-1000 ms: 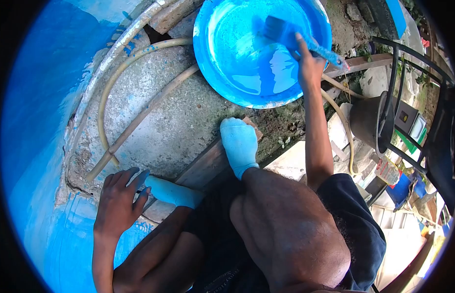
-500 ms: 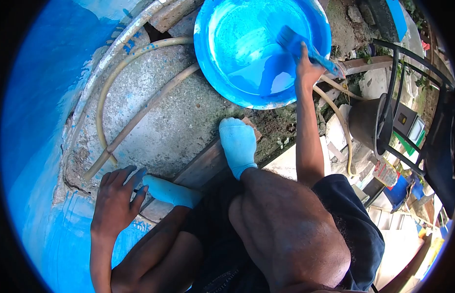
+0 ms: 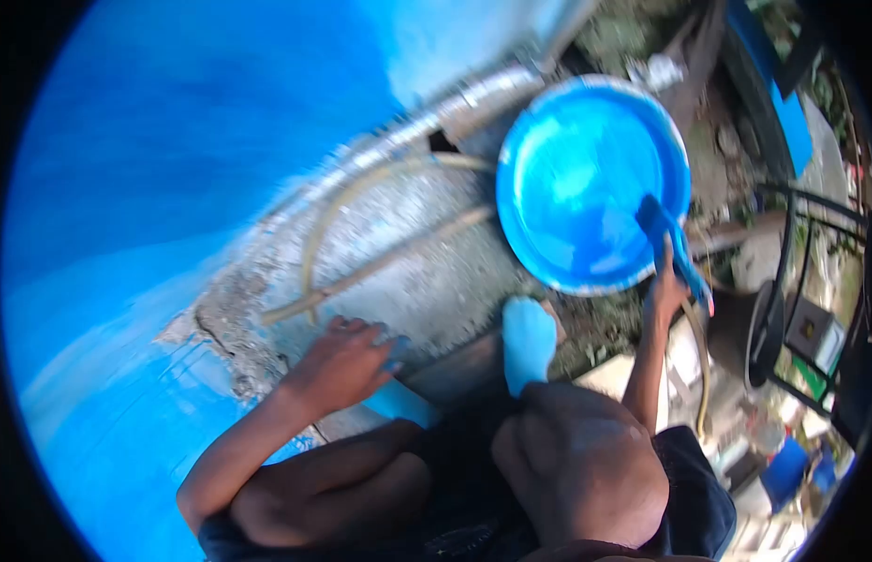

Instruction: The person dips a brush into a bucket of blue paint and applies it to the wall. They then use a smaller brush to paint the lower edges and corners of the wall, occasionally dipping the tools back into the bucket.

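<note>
My right hand (image 3: 665,290) is closed around the handle of a wide, blue-smeared paintbrush (image 3: 681,247). Its bristles reach over the near right side of a round basin (image 3: 507,201), where glossy blue paint lies inside. Loosely bent and holding nothing, the fingers of my left hand (image 3: 340,363) have blue paint on their tips. That hand hovers above the concrete, close to my socked foot (image 3: 399,401). My other foot (image 3: 529,339) wears a light blue sock and rests just below the basin.
A blue-painted wall (image 3: 221,122) fills the left side. Tan hoses (image 3: 389,263) cross the rough concrete ledge (image 3: 419,290) toward the basin. At right stand a black metal frame (image 3: 784,272) and a dark bucket (image 3: 731,328), with clutter beyond.
The view has swung toward the wall, so the basin appears lower and farther right. My right hand still grips the brush over the basin. My left forearm is more slanted, its fingers more bent.
</note>
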Tool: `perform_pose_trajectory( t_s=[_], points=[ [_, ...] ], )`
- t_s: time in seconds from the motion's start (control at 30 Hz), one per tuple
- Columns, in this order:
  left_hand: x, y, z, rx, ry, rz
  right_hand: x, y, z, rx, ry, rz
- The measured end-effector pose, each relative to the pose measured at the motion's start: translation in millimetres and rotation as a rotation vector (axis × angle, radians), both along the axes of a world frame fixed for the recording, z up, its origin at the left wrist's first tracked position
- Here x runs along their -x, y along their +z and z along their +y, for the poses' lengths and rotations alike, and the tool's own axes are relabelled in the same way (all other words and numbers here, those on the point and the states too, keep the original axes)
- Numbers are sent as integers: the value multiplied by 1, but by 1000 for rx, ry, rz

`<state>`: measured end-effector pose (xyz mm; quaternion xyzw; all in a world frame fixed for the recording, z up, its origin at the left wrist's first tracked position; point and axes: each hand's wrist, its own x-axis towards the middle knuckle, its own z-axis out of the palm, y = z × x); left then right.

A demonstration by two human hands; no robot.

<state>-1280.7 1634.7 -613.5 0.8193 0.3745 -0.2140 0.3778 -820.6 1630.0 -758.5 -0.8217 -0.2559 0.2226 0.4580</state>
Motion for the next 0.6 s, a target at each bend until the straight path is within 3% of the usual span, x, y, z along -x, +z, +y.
perform_pose_trajectory(
  t_s=[0.23, 0.3, 0.37, 0.43, 0.6],
  points=[
    [-5, 5, 26, -225, -52, -36, 49, 72, 25, -43, 183, -7],
    [-8, 15, 43, -180, -87, -34, 63, 74, 36, -172, 197, -9],
    [-13, 32, 62, -244, -94, -43, 95, 110, 49, -258, 224, 155],
    [-16, 51, 72, -280, -92, -43, 105, 122, 63, -206, 311, 72],
    [-20, 108, 93, -272, -55, -48, 155, 214, 102, -409, 564, -26]
  ],
)
